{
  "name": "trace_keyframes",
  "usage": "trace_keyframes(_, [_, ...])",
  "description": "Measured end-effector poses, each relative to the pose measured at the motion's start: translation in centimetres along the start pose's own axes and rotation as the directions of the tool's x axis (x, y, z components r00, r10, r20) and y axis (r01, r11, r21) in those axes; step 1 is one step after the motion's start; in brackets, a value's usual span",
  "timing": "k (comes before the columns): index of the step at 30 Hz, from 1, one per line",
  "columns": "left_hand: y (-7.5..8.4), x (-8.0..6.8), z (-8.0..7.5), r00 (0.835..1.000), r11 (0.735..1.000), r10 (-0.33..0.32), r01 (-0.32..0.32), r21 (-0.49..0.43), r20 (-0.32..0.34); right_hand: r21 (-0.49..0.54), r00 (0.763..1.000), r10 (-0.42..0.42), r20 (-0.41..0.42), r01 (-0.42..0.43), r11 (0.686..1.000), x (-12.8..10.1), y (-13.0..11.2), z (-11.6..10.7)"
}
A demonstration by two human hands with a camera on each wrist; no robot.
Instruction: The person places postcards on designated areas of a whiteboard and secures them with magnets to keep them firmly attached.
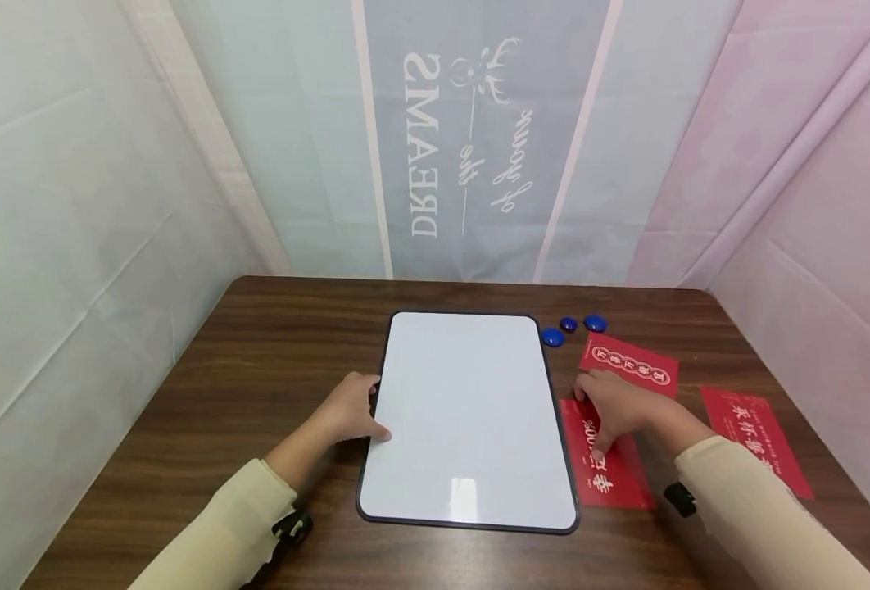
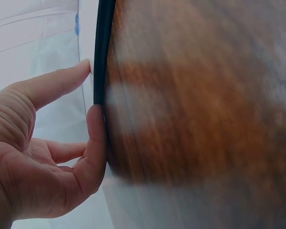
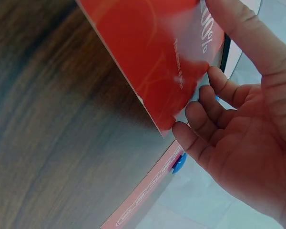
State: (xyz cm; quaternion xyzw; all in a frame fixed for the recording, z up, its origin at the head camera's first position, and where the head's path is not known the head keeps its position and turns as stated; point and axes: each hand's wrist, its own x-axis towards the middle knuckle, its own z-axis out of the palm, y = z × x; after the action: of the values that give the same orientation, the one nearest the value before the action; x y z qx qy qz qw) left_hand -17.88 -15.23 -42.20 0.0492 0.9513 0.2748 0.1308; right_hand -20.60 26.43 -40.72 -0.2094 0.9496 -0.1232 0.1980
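Observation:
A white dry-erase board point(image 1: 472, 418) with a dark frame lies upright-wise on the wooden table. My left hand point(image 1: 352, 407) grips its left side, thumb over the white face and fingers against the dark edge, as the left wrist view shows close up. Over a red card point(image 1: 619, 483) with white lettering, beside the board's right side, is my right hand point(image 1: 612, 401). In the right wrist view its bent fingertips touch the card's end edge, and the thumb point(image 3: 248, 28) reaches over the printed face. The hand covers part of this card.
Another red card point(image 1: 645, 360) lies just beyond the right hand, and a third red card point(image 1: 759, 434) is farther right, partly behind the sleeve. Several blue round magnets point(image 1: 568, 324) sit near the board's far right corner. Fabric walls point(image 1: 74, 205) enclose the table point(image 1: 273, 352).

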Motion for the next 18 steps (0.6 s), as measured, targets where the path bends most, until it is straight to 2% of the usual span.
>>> trace_keyframes(11, [-0.1, 0.1, 0.0, 1.000, 1.000, 0.006, -0.006, 0.003, 0.006, 0.014, 1.000, -0.006, -0.011, 0.006, 1.000, -0.1, 0.0, 0.1])
trace_keyframes(18, [-0.1, 0.1, 0.0, 1.000, 1.000, 0.006, -0.006, 0.003, 0.003, 0.002, 0.998, -0.028, -0.056, 0.028, 1.000, -0.5, 0.0, -0.9])
